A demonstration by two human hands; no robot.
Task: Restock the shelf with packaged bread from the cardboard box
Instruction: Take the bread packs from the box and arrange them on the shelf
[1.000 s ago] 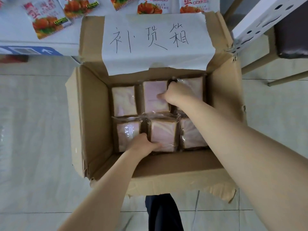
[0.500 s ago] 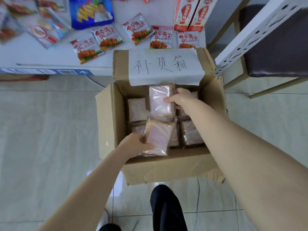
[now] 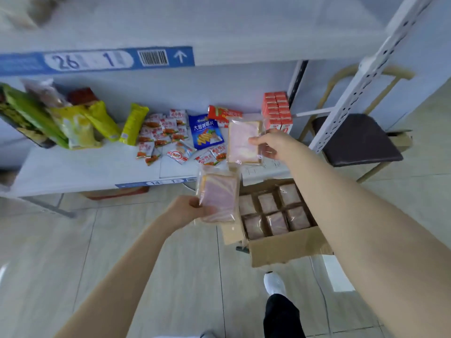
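My left hand (image 3: 189, 209) grips a clear pack of sliced bread (image 3: 219, 198) by its left edge, held above the floor in front of the low shelf. My right hand (image 3: 273, 145) grips a second bread pack (image 3: 241, 142) by its right edge, raised over the right end of the low white shelf (image 3: 80, 169). The open cardboard box (image 3: 288, 247) stands on the floor below my right forearm. Several wrapped bread packs (image 3: 273, 211) lie in it in two rows.
The low shelf carries small red snack sachets (image 3: 161, 135), a blue chip bag (image 3: 206, 131), yellow and green bags (image 3: 80, 123) and red cartons (image 3: 278, 109). A perforated white shelf post (image 3: 361, 76) and a dark-seated chair (image 3: 358, 140) stand at the right. My white shoe (image 3: 275, 284) is by the box.
Both hands have lifted a bread pack each out of the box and carried them up towards the low shelf. The view has swung up and left, showing the shelf.
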